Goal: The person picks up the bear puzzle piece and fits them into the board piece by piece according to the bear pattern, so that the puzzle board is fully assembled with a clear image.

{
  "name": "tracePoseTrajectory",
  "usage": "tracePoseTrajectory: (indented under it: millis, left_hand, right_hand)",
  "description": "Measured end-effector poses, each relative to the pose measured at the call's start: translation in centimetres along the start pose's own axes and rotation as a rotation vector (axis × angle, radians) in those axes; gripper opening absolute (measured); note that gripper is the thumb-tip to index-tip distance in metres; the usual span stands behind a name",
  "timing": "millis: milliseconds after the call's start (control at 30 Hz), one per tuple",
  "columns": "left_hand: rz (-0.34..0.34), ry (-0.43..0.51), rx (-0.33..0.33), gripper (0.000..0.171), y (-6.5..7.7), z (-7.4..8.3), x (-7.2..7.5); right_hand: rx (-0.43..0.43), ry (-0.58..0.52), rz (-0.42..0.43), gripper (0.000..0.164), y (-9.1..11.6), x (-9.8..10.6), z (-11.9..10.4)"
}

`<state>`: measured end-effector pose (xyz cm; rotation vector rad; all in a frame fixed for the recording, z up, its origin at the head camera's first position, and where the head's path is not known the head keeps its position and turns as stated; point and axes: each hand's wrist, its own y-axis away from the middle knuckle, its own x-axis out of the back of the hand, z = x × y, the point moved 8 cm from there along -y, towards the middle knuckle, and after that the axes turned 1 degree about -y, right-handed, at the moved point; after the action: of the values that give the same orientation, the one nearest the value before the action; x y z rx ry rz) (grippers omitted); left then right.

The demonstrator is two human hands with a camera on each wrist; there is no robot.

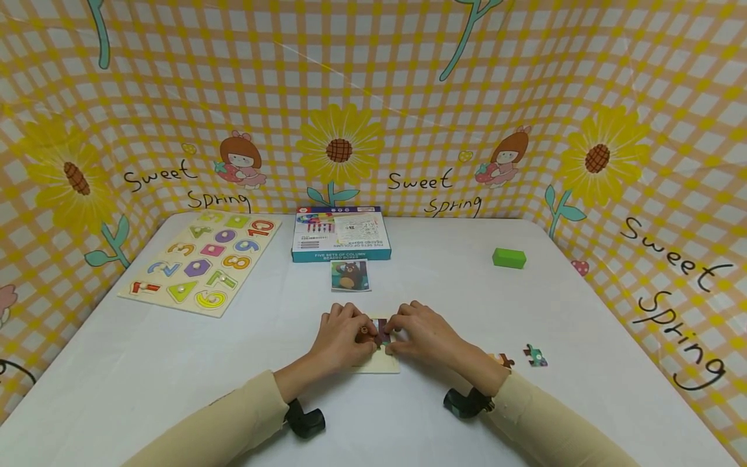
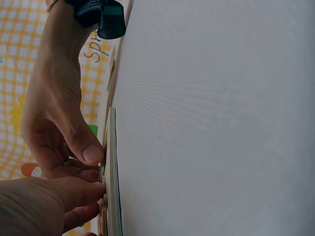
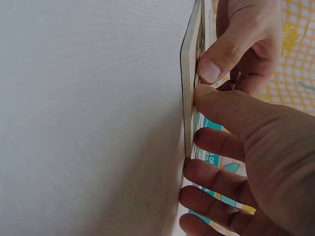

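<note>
A jigsaw board [image 1: 376, 364] with a pale wooden base lies in front of me, its upper part holding pieces with a brown bear picture. My left hand [image 1: 343, 337] is bent over its left side, pinching a bear puzzle piece [image 1: 364, 332] with thumb and forefinger. From the right, my right hand [image 1: 426, 332] pinches a dark purple puzzle piece [image 1: 382, 329] beside it. Both thumbs are close together in the left wrist view, low over the board's edge [image 2: 112, 167]. The fingers partly hide the pieces. In the right wrist view, the right hand's other fingers [image 3: 216, 172] spread along the board.
Loose puzzle pieces [image 1: 535, 355] lie to the right, some partly behind my right forearm. A bear picture card [image 1: 350, 275] sits before a blue-edged box [image 1: 341, 255]. A number-shape board [image 1: 198, 266] lies at the back left, a green block [image 1: 509, 258] at the back right.
</note>
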<state>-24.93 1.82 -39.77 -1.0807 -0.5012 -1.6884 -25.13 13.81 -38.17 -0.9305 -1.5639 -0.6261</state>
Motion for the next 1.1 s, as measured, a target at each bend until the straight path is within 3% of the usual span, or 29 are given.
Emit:
tracePoseTrajectory:
  millis: [333,600,833,1100]
  left_hand:
    - [0.011,-0.002,-0.004,0.01,0.0,0.2,0.1]
    - [0.003,0.015,-0.006,0.01,0.1,0.1,0.2]
    - [-0.006,0.058,0.006,0.014,0.5,-0.5,1.2]
    - [-0.018,0.06,0.069,0.014,1.8,-2.1,2.8]
  right_hand:
    - [0.06,0.011,0.047,0.019,0.1,0.5,-0.4]
    - [0.037,-0.014,0.014,0.016,0.0,0.2,-0.2]
    - [0.01,-0.014,-0.002,0.016,-0.1,0.1,-0.1]
    - [-0.019,-0.028,-0.019,0.017,-0.1,0.0,0.0]
